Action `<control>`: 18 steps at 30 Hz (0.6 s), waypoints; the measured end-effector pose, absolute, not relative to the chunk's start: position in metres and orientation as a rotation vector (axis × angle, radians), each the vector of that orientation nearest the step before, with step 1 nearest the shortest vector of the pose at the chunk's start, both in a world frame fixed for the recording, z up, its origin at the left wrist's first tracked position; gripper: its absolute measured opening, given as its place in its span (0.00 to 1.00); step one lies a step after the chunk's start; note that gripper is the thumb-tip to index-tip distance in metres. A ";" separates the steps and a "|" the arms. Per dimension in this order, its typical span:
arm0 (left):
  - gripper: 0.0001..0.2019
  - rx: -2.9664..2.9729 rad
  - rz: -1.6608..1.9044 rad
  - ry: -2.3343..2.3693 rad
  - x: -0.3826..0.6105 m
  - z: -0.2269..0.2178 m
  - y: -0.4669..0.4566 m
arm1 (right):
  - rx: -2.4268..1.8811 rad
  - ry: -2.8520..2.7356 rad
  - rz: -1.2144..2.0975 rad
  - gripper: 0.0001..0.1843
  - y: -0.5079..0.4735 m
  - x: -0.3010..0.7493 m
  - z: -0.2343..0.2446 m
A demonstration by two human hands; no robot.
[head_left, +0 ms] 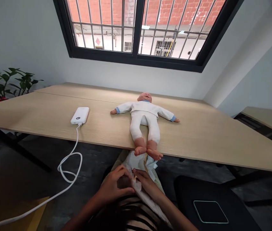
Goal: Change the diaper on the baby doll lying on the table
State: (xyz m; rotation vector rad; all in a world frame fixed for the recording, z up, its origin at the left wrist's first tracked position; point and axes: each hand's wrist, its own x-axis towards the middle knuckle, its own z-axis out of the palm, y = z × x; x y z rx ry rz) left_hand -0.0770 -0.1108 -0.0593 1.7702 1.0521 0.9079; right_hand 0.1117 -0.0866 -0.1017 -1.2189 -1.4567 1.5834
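While the fingers [123, 171] of the left hand [113, 188] and the right hand [147, 185] pinch closed on a white cloth [139, 162] in the lap, its long axis runs from the body toward the pale wooden table [198, 134]. A doll [145, 117] lies there, feet overhanging the near edge and head toward the barred window [136, 29]. A power bank [80, 115] sits to its left.

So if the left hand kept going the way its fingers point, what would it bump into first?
The white cloth that the left hand is touching. Beyond it the line runs toward the doll's feet at the table edge, though depth is hard to judge.
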 end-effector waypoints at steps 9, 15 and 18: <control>0.16 1.494 0.975 1.242 -0.084 -0.073 -0.102 | -1.016 -1.380 1.686 0.20 -0.098 0.104 -0.091; 0.20 1.368 1.030 1.173 -0.083 -0.081 -0.091 | -1.010 -1.580 1.650 0.21 -0.103 0.106 -0.083; 0.22 1.146 1.123 1.104 -0.083 -0.092 -0.082 | -1.010 -1.782 1.613 0.27 -0.105 0.115 -0.074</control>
